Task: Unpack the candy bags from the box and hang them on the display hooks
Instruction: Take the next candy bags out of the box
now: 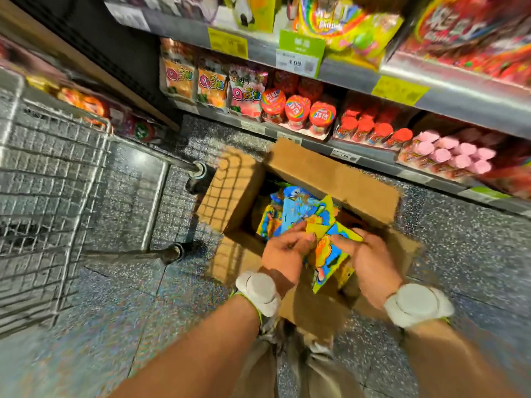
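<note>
An open cardboard box [330,170] stands on the floor below me, flaps spread outward. Inside lie several blue and yellow candy bags [296,208]. Over the box's near side, both hands hold a small bunch of the same bags [327,257]. My left hand [284,251] pinches the bunch from the left with fingers curled at its top edge. My right hand [370,254] grips it from the right, thumb across the front. No display hooks show clearly in this view.
A wire shopping cart [57,179] stands at the left, its wheels close to the box. Store shelves [402,79] with candy jars, bags and price tags run across the top and right. The speckled floor [465,231] lies between the box and the shelves.
</note>
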A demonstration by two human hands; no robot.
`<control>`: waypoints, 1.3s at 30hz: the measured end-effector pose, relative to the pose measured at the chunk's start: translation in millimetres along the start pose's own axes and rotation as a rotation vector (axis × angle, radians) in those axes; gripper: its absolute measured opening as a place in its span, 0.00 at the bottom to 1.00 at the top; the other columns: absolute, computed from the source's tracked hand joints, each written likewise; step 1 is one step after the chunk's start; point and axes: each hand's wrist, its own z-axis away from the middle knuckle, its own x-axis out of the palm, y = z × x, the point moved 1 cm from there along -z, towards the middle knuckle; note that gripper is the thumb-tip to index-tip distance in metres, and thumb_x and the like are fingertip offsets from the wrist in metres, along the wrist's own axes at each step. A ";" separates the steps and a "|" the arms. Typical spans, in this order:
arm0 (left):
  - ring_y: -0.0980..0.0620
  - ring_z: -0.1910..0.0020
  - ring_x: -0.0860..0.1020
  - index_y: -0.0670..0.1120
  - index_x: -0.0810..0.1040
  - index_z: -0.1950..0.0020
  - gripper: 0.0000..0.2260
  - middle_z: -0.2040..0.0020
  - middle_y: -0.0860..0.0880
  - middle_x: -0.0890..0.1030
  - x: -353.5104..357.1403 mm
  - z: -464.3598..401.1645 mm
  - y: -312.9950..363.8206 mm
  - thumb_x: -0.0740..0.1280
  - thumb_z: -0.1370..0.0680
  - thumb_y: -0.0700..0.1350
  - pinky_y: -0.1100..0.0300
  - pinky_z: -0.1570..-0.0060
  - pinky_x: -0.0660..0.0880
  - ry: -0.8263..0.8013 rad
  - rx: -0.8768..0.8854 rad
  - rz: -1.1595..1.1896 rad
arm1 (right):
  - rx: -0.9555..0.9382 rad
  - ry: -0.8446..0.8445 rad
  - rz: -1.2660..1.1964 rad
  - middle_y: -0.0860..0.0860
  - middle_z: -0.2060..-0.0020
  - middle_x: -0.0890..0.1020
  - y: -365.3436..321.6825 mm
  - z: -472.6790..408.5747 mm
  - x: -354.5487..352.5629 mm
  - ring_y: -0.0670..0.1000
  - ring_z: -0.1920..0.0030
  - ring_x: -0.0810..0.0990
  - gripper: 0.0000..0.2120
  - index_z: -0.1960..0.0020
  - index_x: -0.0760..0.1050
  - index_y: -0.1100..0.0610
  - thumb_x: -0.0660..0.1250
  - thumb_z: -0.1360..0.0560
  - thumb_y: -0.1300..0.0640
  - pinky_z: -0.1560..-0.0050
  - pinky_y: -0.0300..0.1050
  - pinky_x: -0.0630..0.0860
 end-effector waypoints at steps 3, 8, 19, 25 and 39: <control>0.58 0.33 0.69 0.33 0.81 0.44 0.09 0.32 0.44 0.73 -0.2 12.8 15.0 0.67 0.22 0.35 0.82 0.45 0.64 -0.083 0.038 0.021 | 0.049 -0.007 -0.160 0.63 0.50 0.84 2.4 33.3 6.2 0.59 0.52 0.81 0.18 0.46 0.81 0.61 0.75 0.30 0.51 0.44 0.61 0.75; 0.55 0.28 0.67 0.40 0.85 0.48 0.07 0.29 0.46 0.72 -9.1 36.0 41.8 0.73 0.25 0.39 0.69 0.33 0.65 -0.209 0.071 -0.022 | 0.151 0.026 -0.435 0.59 0.43 0.83 -7.5 76.2 8.9 0.62 0.40 0.81 0.29 0.35 0.77 0.55 0.74 0.31 0.43 0.34 0.67 0.71; 0.52 0.31 0.70 0.43 0.86 0.52 0.07 0.28 0.47 0.71 -20.0 107.8 114.1 0.76 0.30 0.39 0.52 0.30 0.68 -0.188 0.213 -0.080 | 0.073 0.061 -0.398 0.59 0.46 0.85 -87.2 155.0 5.5 0.62 0.46 0.83 0.14 0.38 0.78 0.59 0.67 0.21 0.54 0.41 0.62 0.78; 0.55 0.31 0.69 0.56 0.86 0.52 0.12 0.28 0.50 0.70 -21.5 137.8 129.1 0.79 0.33 0.43 0.60 0.34 0.70 -0.262 0.283 -0.135 | 0.006 0.157 -0.272 0.63 0.49 0.83 -102.8 178.1 -11.7 0.59 0.54 0.81 0.04 0.48 0.77 0.58 0.65 0.21 0.62 0.51 0.57 0.78; 0.46 0.45 0.80 0.43 0.77 0.36 0.25 0.40 0.42 0.81 -82.3 180.5 231.0 0.77 0.32 0.35 0.53 0.46 0.80 -0.307 0.138 -0.032 | -0.189 -0.026 0.033 0.58 0.55 0.84 -179.0 269.0 -3.4 0.58 0.53 0.84 0.02 0.52 0.75 0.57 0.66 0.21 0.62 0.48 0.55 0.81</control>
